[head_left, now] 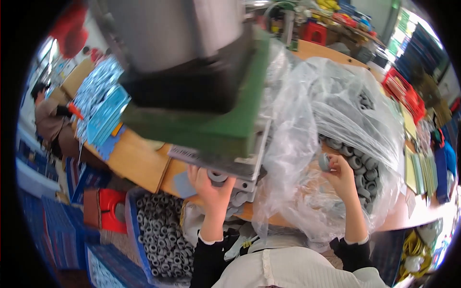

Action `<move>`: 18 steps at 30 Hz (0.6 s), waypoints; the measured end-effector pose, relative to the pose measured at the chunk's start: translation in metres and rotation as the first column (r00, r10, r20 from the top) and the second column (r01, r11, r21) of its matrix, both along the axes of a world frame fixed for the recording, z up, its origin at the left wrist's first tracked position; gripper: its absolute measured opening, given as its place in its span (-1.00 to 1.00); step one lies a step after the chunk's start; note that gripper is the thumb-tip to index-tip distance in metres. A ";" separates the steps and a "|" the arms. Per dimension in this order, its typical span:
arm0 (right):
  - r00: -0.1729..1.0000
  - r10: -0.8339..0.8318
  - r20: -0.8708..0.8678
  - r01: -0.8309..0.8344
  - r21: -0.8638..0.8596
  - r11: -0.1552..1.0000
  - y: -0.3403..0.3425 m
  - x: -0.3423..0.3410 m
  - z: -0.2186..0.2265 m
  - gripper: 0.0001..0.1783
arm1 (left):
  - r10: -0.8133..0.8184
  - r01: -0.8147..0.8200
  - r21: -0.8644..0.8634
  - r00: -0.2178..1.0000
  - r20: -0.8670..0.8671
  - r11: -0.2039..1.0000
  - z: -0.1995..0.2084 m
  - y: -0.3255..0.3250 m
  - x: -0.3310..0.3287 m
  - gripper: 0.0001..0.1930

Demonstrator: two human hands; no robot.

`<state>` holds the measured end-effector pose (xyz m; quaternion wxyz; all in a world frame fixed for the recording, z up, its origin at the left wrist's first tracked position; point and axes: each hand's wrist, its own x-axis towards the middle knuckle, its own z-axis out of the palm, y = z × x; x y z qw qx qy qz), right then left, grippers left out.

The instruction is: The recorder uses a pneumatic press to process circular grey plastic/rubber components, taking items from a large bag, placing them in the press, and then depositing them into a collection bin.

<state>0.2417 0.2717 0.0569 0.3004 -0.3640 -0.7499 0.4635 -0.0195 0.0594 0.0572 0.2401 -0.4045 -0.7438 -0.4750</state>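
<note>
At the near edge of a bench machine with a green body (192,130), my left hand (210,188) has its thumb and fingers closed around a grey ring-shaped part (217,176). The machine's overhang partly hides those fingertips. Between the thumb and fingers of my right hand (342,176) is another grey ring (324,162), held above an opened clear plastic bag (293,129). Inside the bag, many similar grey rings (365,173) lie heaped just right of that hand.
Beside my left forearm, a blue-lined bin (130,225) is full of grey rings. Left of it stands a red stool (114,210). The wooden table (137,161) carries light-blue trays (106,117). Another person (52,117) is at far left. A red basket (403,93) sits at right.
</note>
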 end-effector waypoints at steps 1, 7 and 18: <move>0.994 0.110 -0.006 -0.111 -0.033 0.993 -0.020 -0.012 0.016 -0.54 | -0.020 -0.008 0.133 0.979 0.202 0.991 -0.004 -0.007 0.003 -0.55; 0.867 0.498 -0.003 -0.470 0.326 0.820 -0.096 -0.104 0.067 -0.32 | 0.480 -0.583 0.102 0.746 0.461 0.806 -0.077 -0.146 -0.049 -0.32; 0.920 0.349 -0.180 -0.324 0.153 0.933 -0.118 -0.165 0.066 -0.73 | 0.404 -0.383 -0.173 0.909 0.105 0.907 -0.072 -0.119 -0.064 -0.58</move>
